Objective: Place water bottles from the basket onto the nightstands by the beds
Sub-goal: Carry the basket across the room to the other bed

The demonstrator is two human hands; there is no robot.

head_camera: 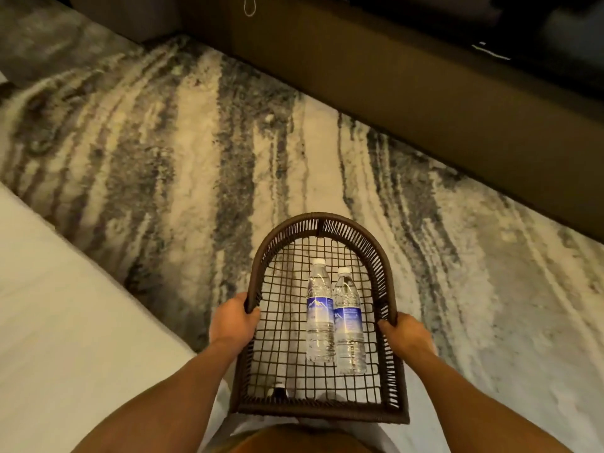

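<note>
Item: woven basket (322,225), carried level above a streaked carpet (196,152).

Left hand (233,317): fingers curled tight on the left rim.

Right hand (405,333): likewise clamped on the right rim.

Contents: two water bottles (333,317) laid flat, side by side and touching, caps pointed away from the body, long axes running fore-and-aft. They are set right of centre, so the right hand is judged nearer.

No nightstand is seen.
</note>
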